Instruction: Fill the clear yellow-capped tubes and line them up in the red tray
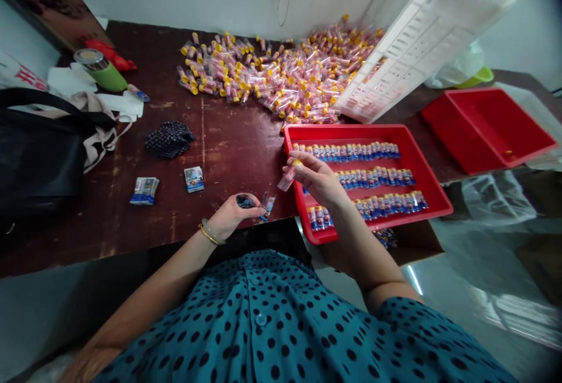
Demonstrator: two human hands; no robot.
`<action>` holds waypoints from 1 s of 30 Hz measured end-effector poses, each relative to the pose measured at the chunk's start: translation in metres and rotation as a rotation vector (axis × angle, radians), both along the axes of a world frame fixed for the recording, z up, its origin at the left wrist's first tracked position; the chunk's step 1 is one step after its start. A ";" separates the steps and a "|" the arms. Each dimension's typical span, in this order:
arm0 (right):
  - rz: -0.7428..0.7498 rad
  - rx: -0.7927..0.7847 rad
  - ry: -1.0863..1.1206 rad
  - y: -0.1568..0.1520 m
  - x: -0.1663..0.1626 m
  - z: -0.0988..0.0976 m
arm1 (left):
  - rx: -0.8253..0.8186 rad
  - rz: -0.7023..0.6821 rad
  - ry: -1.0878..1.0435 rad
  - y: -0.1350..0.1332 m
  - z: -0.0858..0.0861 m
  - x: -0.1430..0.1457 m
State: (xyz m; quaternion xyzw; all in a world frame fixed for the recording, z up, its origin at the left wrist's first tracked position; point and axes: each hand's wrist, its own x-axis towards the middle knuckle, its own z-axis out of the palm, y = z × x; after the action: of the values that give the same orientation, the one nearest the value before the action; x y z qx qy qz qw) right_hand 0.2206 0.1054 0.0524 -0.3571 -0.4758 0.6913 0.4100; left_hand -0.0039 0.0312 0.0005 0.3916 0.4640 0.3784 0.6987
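Observation:
My right hand (319, 183) grips a small clear tube (287, 178) with a yellow cap and pink contents, tilted over the left edge of the red tray (373, 132). At the table's front edge, my left hand (235, 214) is closed on a small blue-and-clear plastic sleeve (267, 204) between thumb and fingers. A dark roundish thing (244, 201) also shows within the left hand; its kind is unclear. Rows of capped tubes in blue printed sleeves (373, 177) stand in the tray. Left of my hands lie two stacks of flat printed sleeves, one nearer (194, 178) and one farther (144, 191).
A large heap of yellow-capped tubes (281, 75) covers the back of the table, beside a tilted white plastic crate (421, 37). An open red bin (492, 125) sits at right. On the left are a dark dotted cloth (169, 139), a green bottle (100, 69) and a black bag (39, 154).

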 end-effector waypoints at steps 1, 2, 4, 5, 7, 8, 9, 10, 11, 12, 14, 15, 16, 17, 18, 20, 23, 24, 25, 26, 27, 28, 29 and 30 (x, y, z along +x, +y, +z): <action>-0.022 -0.013 0.045 -0.003 -0.005 0.002 | -0.001 -0.005 -0.002 0.000 0.000 0.000; -0.032 -0.022 0.071 -0.005 -0.009 0.004 | -0.003 -0.008 -0.002 0.000 0.000 0.001; -0.014 -0.023 0.084 -0.008 -0.017 0.006 | -0.010 -0.008 0.003 0.000 0.002 0.002; 0.002 -0.013 0.074 -0.009 -0.019 0.006 | -0.015 -0.005 0.004 0.000 0.002 0.002; 0.020 0.031 0.025 -0.010 -0.022 0.005 | -0.027 0.000 -0.008 0.000 0.004 0.003; 0.017 0.057 -0.004 -0.011 -0.023 0.004 | -0.036 0.006 -0.023 0.000 0.004 0.004; 0.008 0.077 -0.028 -0.011 -0.023 0.002 | -0.043 0.018 -0.038 -0.001 0.004 0.005; -0.004 0.088 -0.042 -0.013 -0.023 -0.001 | -0.050 0.034 -0.050 -0.001 0.005 0.007; -0.019 0.090 -0.046 -0.014 -0.024 -0.004 | -0.060 0.050 -0.062 -0.001 0.005 0.009; -0.035 0.089 -0.047 -0.017 -0.024 -0.008 | -0.079 0.072 -0.077 -0.002 0.005 0.011; -0.081 0.096 -0.067 -0.025 -0.025 -0.018 | -0.148 0.111 -0.121 -0.004 0.007 0.016; -0.103 0.108 -0.095 -0.030 -0.026 -0.023 | -0.191 0.118 -0.149 -0.005 0.008 0.019; -0.122 0.121 -0.128 -0.036 -0.026 -0.028 | -0.228 0.121 -0.177 -0.006 0.009 0.021; -0.133 0.133 -0.164 -0.042 -0.026 -0.033 | -0.249 0.123 -0.200 -0.008 0.011 0.023; -0.134 0.144 -0.197 -0.049 -0.026 -0.036 | -0.254 0.124 -0.217 -0.009 0.013 0.025; -0.135 0.169 -0.247 -0.061 -0.025 -0.041 | -0.229 0.126 -0.238 -0.010 0.015 0.028; -0.162 0.207 -0.277 -0.071 -0.022 -0.040 | -0.190 0.134 -0.224 -0.011 0.017 0.032; -0.172 0.218 -0.279 -0.072 -0.021 -0.039 | -0.183 0.136 -0.209 -0.011 0.017 0.033; -0.177 0.227 -0.278 -0.072 -0.020 -0.038 | -0.177 0.137 -0.193 -0.012 0.017 0.034; -0.178 0.236 -0.278 -0.072 -0.018 -0.037 | -0.172 0.138 -0.180 -0.012 0.017 0.035; -0.178 0.243 -0.279 -0.070 -0.017 -0.037 | -0.168 0.139 -0.170 -0.012 0.017 0.036; -0.177 0.246 -0.279 -0.069 -0.015 -0.036 | -0.165 0.140 -0.162 -0.012 0.017 0.036; -0.178 0.246 -0.279 -0.068 -0.014 -0.036 | -0.164 0.140 -0.154 -0.012 0.017 0.037; -0.180 0.244 -0.279 -0.067 -0.014 -0.036 | -0.166 0.140 -0.147 -0.012 0.017 0.037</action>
State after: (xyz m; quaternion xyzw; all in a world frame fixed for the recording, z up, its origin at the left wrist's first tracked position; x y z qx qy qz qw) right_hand 0.2070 0.0380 0.0162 -0.4380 -0.5743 0.5332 0.4405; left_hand 0.0332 0.0195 0.0176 0.2704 0.4671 0.4142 0.7329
